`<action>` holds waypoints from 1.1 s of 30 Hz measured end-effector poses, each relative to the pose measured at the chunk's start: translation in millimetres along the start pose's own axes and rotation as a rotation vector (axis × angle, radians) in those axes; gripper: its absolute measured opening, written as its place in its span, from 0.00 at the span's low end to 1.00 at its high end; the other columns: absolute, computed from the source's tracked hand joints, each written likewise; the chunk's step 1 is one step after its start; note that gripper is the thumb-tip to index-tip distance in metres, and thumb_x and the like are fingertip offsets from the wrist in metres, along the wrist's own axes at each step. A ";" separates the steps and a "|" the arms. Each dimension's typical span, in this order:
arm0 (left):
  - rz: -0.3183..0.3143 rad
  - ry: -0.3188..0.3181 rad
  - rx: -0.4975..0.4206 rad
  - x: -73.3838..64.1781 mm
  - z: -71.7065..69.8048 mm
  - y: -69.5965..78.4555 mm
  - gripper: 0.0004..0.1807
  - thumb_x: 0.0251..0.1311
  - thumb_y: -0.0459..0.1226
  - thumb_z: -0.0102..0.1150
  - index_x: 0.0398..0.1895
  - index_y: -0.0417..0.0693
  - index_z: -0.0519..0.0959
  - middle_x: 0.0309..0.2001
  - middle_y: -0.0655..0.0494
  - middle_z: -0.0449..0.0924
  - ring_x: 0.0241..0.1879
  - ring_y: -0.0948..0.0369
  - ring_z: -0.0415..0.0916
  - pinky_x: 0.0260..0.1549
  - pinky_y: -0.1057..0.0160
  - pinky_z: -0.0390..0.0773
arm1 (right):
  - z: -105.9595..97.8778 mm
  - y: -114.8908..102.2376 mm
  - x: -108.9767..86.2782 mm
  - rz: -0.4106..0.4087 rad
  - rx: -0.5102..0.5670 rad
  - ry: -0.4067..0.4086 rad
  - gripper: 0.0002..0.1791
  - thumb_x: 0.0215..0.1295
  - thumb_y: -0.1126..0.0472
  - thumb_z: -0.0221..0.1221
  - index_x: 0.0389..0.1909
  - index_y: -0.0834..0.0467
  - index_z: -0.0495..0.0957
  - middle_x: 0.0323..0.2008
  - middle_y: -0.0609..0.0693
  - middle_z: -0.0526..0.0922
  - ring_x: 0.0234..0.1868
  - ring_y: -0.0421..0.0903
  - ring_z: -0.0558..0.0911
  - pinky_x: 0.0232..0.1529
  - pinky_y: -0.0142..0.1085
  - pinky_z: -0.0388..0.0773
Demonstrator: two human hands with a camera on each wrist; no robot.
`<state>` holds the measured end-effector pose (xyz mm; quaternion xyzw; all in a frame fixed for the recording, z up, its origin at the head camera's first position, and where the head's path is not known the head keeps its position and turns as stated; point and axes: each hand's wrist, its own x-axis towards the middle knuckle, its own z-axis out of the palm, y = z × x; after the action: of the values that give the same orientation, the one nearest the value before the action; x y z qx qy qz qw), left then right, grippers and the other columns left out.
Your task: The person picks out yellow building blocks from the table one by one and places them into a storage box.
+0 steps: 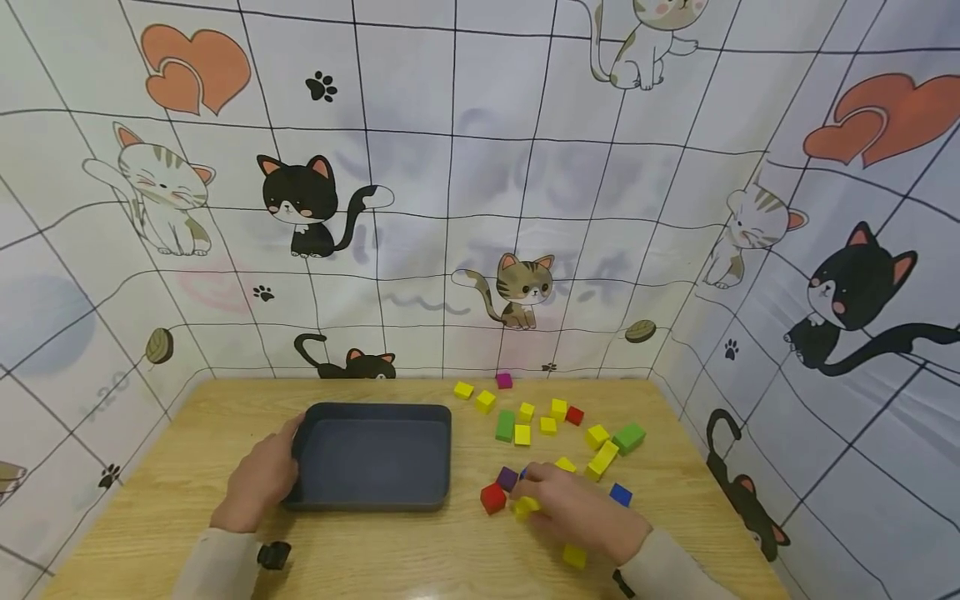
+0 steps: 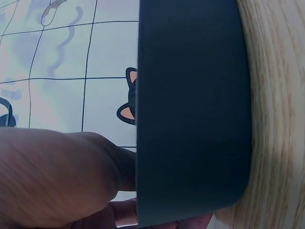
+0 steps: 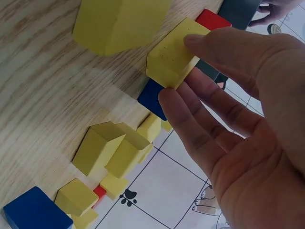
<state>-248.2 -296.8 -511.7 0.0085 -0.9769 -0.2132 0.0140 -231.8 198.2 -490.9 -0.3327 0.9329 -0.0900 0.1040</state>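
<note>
A dark grey rectangular tray (image 1: 371, 458) lies on the wooden table. My left hand (image 1: 261, 477) grips its left edge, the thumb over the rim and fingers along the outer wall; the tray's side (image 2: 193, 109) fills much of the left wrist view. Right of the tray, my right hand (image 1: 581, 510) pinches a yellow block (image 3: 172, 53) between thumb and index finger, low over the table. Close by the fingertips are a red block (image 1: 492, 498) and a purple block (image 1: 507, 478). A blue block (image 3: 152, 99) shows just behind the held one, partly hidden by it.
Several yellow blocks (image 1: 522, 435) lie scattered at the back right, with green blocks (image 1: 628, 438), a red block (image 1: 574, 415) and a magenta block (image 1: 504, 381). Another blue block (image 1: 620, 494) and a yellow block (image 1: 574, 556) flank the right hand. Cat-printed cloth (image 1: 420, 183) walls the table.
</note>
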 end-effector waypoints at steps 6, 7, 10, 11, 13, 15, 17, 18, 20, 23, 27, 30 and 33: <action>0.003 -0.002 0.003 0.7 -2.1 -0.8 0.42 0.71 0.24 0.50 0.90 0.35 0.61 0.66 0.17 0.82 0.52 0.31 0.88 0.38 0.40 0.84 | -1.8 -1.7 4.6 -0.012 -0.004 -0.013 0.19 0.74 0.63 0.78 0.61 0.45 0.93 0.56 0.45 0.91 0.49 0.36 0.87 0.55 0.36 0.92; 0.003 0.000 0.004 0.8 -2.4 -1.4 0.42 0.71 0.23 0.50 0.90 0.35 0.61 0.66 0.17 0.82 0.52 0.31 0.88 0.38 0.40 0.84 | -2.2 -2.4 5.6 -0.012 -0.001 -0.017 0.19 0.74 0.63 0.78 0.61 0.45 0.93 0.56 0.45 0.91 0.50 0.36 0.87 0.56 0.37 0.92; 0.004 -0.001 0.002 0.9 -2.0 -2.9 0.42 0.71 0.23 0.50 0.90 0.34 0.62 0.66 0.17 0.82 0.48 0.36 0.88 0.36 0.43 0.82 | -3.2 -4.0 7.1 -0.011 0.010 -0.028 0.19 0.74 0.63 0.78 0.61 0.45 0.92 0.55 0.44 0.91 0.49 0.37 0.87 0.56 0.37 0.92; 0.000 -0.003 -0.001 0.9 -1.5 -3.0 0.42 0.72 0.23 0.50 0.90 0.34 0.62 0.67 0.17 0.82 0.48 0.36 0.88 0.36 0.44 0.81 | -3.7 -4.6 7.2 -0.012 0.014 -0.030 0.19 0.74 0.63 0.78 0.61 0.45 0.92 0.55 0.44 0.91 0.49 0.36 0.87 0.56 0.37 0.92; -0.005 -0.004 -0.004 1.1 -0.1 -3.2 0.42 0.71 0.23 0.51 0.90 0.35 0.62 0.68 0.17 0.81 0.47 0.37 0.87 0.36 0.45 0.81 | -4.6 -5.4 7.3 -0.017 0.019 -0.030 0.19 0.73 0.63 0.79 0.61 0.45 0.92 0.53 0.44 0.91 0.47 0.35 0.86 0.54 0.35 0.91; -0.005 -0.003 -0.011 1.2 1.3 -2.6 0.42 0.71 0.23 0.51 0.91 0.35 0.62 0.68 0.18 0.82 0.44 0.40 0.86 0.35 0.46 0.78 | -8.0 -7.3 7.0 -0.017 0.022 -0.022 0.20 0.72 0.64 0.79 0.60 0.45 0.92 0.52 0.43 0.90 0.45 0.34 0.84 0.53 0.34 0.91; -0.002 0.004 -0.019 0.4 1.2 -2.0 0.42 0.70 0.23 0.51 0.90 0.36 0.63 0.67 0.18 0.82 0.43 0.41 0.85 0.34 0.47 0.77 | -12.7 -10.3 7.4 -0.024 0.020 -0.009 0.21 0.71 0.64 0.80 0.61 0.45 0.92 0.53 0.43 0.90 0.46 0.34 0.84 0.53 0.34 0.91; -0.001 0.006 -0.026 0.3 0.9 -2.1 0.42 0.70 0.23 0.50 0.90 0.36 0.62 0.63 0.19 0.84 0.39 0.43 0.83 0.32 0.49 0.76 | -15.6 -12.3 8.5 -0.029 0.017 -0.001 0.21 0.71 0.64 0.80 0.61 0.44 0.92 0.53 0.43 0.90 0.47 0.34 0.85 0.54 0.35 0.91; -0.002 0.011 -0.044 -0.1 2.5 -1.4 0.43 0.70 0.24 0.49 0.90 0.36 0.62 0.58 0.21 0.86 0.33 0.48 0.78 0.29 0.51 0.71 | -22.5 -16.8 10.0 -0.039 0.001 0.015 0.21 0.71 0.64 0.80 0.61 0.45 0.92 0.54 0.43 0.90 0.47 0.35 0.85 0.55 0.35 0.91; -0.001 0.017 -0.055 0.0 2.9 -1.0 0.43 0.70 0.24 0.50 0.91 0.36 0.62 0.53 0.23 0.87 0.29 0.51 0.72 0.27 0.53 0.67 | -31.0 -23.3 16.2 -0.071 -0.024 0.047 0.21 0.70 0.64 0.81 0.60 0.47 0.93 0.53 0.43 0.91 0.47 0.35 0.86 0.54 0.34 0.91; 0.006 0.019 -0.037 0.1 2.4 -2.1 0.42 0.70 0.23 0.52 0.90 0.35 0.63 0.58 0.20 0.86 0.32 0.49 0.75 0.29 0.52 0.70 | -39.7 -30.1 29.7 -0.106 -0.033 0.091 0.19 0.70 0.64 0.81 0.59 0.50 0.92 0.51 0.45 0.91 0.44 0.36 0.86 0.50 0.31 0.90; 0.008 0.017 -0.029 0.1 1.2 -2.8 0.42 0.70 0.23 0.53 0.90 0.34 0.63 0.62 0.18 0.84 0.36 0.47 0.80 0.31 0.49 0.74 | -43.1 -33.5 43.4 -0.145 -0.040 0.131 0.19 0.71 0.65 0.80 0.60 0.51 0.91 0.51 0.47 0.90 0.43 0.37 0.86 0.48 0.29 0.88; 0.008 0.013 -0.030 0.1 1.3 -2.8 0.42 0.71 0.23 0.53 0.90 0.34 0.63 0.62 0.19 0.85 0.36 0.48 0.80 0.32 0.50 0.74 | -46.4 -38.1 59.0 -0.176 -0.055 0.166 0.19 0.71 0.65 0.79 0.61 0.53 0.91 0.52 0.49 0.91 0.43 0.38 0.85 0.46 0.29 0.87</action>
<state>-248.3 -298.8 -514.0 0.0055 -0.9735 -0.2276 0.0213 -265.3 135.9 -445.1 -0.4074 0.9077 -0.1001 0.0091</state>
